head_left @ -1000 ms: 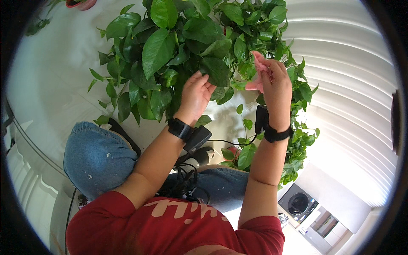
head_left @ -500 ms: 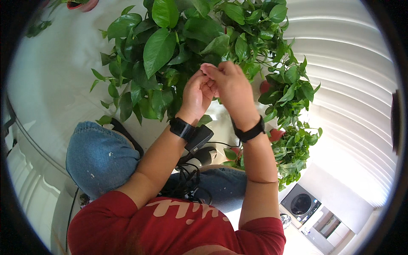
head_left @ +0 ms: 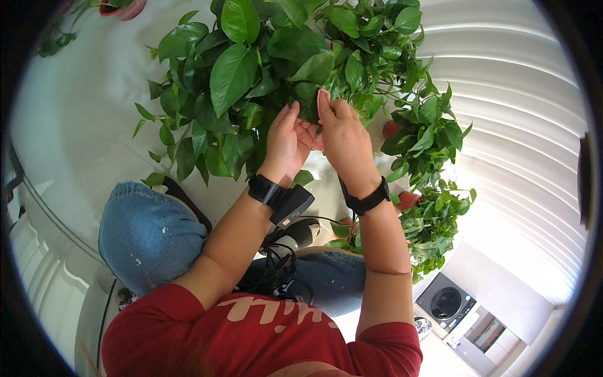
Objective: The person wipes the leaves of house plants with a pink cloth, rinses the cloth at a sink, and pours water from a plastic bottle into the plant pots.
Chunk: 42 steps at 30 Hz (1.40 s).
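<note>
A leafy potted plant with broad green heart-shaped leaves fills the area ahead of my hands. My left hand is palm up beside a dark green leaf, its thumb apart from its loosely curled fingers. To the right of that leaf, my right hand has thumb and fingers pressed together on a small pink piece, perhaps cloth. Parts of the leaf and the pink piece are hidden by the right fingers. Each wrist wears a black band; a black box is attached at the left one.
More trailing green plants in reddish pots stand along the right, beside a white ribbed curtain. Another reddish pot is at the far left. Black cables lie by my legs. A dark front-loading appliance stands lower right.
My right hand has shifted slightly right and turned, its thumb and the pink piece moving away from my left thumb. The dark leaf between the hands now shows more. My left hand has barely moved.
</note>
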Each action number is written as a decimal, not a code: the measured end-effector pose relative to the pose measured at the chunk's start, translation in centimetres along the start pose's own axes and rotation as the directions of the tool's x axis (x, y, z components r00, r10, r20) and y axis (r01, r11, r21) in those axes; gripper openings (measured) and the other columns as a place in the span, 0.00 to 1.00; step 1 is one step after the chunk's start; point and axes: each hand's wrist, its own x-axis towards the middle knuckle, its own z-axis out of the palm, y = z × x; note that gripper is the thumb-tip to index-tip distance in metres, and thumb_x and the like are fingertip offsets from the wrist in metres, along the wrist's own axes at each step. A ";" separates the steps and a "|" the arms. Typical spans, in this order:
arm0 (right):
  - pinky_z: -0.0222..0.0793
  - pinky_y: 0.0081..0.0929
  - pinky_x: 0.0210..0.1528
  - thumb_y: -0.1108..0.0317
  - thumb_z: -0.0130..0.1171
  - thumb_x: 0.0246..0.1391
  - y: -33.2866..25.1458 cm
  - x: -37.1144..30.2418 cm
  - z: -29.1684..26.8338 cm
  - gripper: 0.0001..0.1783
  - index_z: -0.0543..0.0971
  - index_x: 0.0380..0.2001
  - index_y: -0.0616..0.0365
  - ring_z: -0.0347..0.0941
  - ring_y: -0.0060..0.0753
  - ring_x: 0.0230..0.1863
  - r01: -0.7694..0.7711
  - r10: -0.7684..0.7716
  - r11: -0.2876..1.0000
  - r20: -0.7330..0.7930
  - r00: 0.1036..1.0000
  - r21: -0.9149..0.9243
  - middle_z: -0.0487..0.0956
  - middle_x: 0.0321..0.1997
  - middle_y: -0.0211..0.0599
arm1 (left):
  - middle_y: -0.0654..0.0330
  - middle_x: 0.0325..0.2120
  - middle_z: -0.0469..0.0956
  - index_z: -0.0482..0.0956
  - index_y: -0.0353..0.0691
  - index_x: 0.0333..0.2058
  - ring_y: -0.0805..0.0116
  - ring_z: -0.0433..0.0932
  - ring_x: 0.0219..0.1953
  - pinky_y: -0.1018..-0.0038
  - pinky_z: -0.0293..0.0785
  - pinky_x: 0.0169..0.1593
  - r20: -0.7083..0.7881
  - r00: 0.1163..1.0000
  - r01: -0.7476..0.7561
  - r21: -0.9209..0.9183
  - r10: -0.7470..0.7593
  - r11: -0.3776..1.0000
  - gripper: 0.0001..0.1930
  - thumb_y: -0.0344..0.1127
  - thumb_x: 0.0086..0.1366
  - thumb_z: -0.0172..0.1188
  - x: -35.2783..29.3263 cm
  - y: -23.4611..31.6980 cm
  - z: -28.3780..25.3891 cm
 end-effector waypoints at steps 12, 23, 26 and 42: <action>0.72 0.36 0.35 0.71 0.58 0.49 6.8 -0.4 -3.5 0.21 0.73 0.49 0.51 0.74 0.46 0.36 -0.234 0.237 0.971 -0.116 0.965 0.040 0.75 0.37 0.42 | 0.59 0.15 0.76 0.77 0.37 0.21 0.71 0.77 0.19 0.80 0.70 0.23 -0.020 0.976 0.138 0.830 -0.218 0.541 0.29 0.54 0.70 0.42 -2.1 0.9 2.7; 0.69 0.25 0.40 0.72 0.54 0.56 6.8 4.0 -9.4 0.14 0.78 0.46 0.57 0.75 0.33 0.37 0.143 0.370 0.715 -0.543 0.754 0.685 0.76 0.38 0.39 | 0.59 0.41 0.66 0.66 0.38 0.45 0.71 0.67 0.42 0.77 0.65 0.43 0.679 0.688 -0.708 0.705 -0.256 -0.032 0.16 0.42 0.66 0.53 3.1 10.6 22.7; 0.68 0.22 0.42 0.73 0.54 0.56 9.0 2.9 -7.3 0.13 0.79 0.45 0.58 0.73 0.30 0.36 0.149 0.407 0.671 -0.529 0.745 0.726 0.76 0.38 0.38 | 0.66 0.35 0.77 0.77 0.37 0.42 0.78 0.76 0.36 0.80 0.73 0.39 0.437 0.763 -0.644 0.567 -0.475 -0.513 0.15 0.43 0.66 0.55 7.0 12.5 21.7; 0.69 0.35 0.35 0.63 0.54 0.55 1.2 2.4 0.9 0.10 0.79 0.28 0.56 0.72 0.41 0.33 0.262 -0.064 0.855 -0.412 0.909 0.447 0.74 0.28 0.38 | 0.77 0.15 0.55 0.61 0.50 0.19 0.84 0.55 0.18 0.83 0.57 0.24 0.109 0.918 -0.282 0.855 -0.381 -0.435 0.19 0.48 0.64 0.57 9.2 10.9 12.9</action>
